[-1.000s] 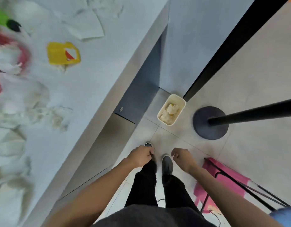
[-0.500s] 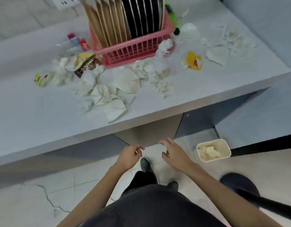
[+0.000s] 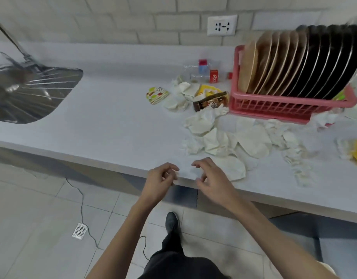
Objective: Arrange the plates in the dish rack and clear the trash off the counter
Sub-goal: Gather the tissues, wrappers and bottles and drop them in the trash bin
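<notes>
1. The left hand point(image 3: 161, 179) and the right hand point(image 3: 212, 178) hover over the near edge of the white surface point(image 3: 113, 127). They are close together but apart, fingers loosely curled, and they hold nothing.
2. The tan and black plates point(image 3: 294, 61) already stand upright in the pink plastic dish rack point(image 3: 274, 106), far ahead and to the right of the right hand. The trash remains: crumpled white paper napkins point(image 3: 223, 137) begin just ahead of the right hand and spread rightward.
3. First risk: the nearest napkins lie at the edge of the surface. A careless sweep could push them down to the floor.
4. Second risk: some napkins touch the front of the rack. Pulling them fast could shake the rack and disturb the leaning plates.
5. Third risk: the brown bottle with a dark cap point(image 3: 210, 101) lies on its side against the left corner of the rack, well ahead of both hands. It may roll when the paper around it is removed. I cannot tell whether anything is inside.
6. Near that bottle are a yellow wrapper point(image 3: 208, 90), a colourful printed wrapper point(image 3: 156, 94) and a clear plastic bottle with a red label point(image 3: 203, 74). The napkins lie between the hands and these things.
7. The steel sink point(image 3: 32, 93) is far to the left of the left hand. A thin dark cable point(image 3: 83, 198) runs on the floor below the left hand, where a foot could catch it.
</notes>
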### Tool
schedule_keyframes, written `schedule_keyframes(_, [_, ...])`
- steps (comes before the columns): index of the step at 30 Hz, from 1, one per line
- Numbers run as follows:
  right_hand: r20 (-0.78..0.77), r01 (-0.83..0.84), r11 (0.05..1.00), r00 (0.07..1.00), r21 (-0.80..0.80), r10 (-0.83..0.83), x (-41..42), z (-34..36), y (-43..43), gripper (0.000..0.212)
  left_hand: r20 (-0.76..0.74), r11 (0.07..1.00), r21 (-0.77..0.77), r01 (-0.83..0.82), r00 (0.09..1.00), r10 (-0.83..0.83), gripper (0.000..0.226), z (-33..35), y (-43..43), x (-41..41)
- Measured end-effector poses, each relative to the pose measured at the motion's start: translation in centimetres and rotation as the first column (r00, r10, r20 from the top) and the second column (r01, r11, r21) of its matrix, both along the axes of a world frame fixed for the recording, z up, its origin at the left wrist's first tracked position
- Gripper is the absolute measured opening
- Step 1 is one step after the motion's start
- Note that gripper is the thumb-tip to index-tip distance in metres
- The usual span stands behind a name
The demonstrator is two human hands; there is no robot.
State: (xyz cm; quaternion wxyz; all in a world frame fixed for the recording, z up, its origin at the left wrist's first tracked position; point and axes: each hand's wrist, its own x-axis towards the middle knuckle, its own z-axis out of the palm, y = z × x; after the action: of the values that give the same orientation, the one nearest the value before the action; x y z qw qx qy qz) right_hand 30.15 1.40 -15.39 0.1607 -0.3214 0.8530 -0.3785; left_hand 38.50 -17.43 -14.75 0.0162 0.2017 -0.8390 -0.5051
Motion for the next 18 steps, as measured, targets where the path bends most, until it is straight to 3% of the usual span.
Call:
schedule_keyframes(11, [-0.109, 0.144, 0.989, 0.984, 0.041, -0.139, -10.8, 1.9, -14.1, 0.031, -0.091, 0.971, -0.188, 0.148, 0.982, -0.167, 0.026, 0.8, -17.1, -15.2])
schedule_keyframes(18, [-0.277, 0.235, 0.965, 0.941, 0.117, -0.196, -15.4, 1.9, -17.8, 0.038, -0.164, 0.93, -0.351, 0.108, 0.971, -0.175, 0.014, 0.7, -24.2, -27.7])
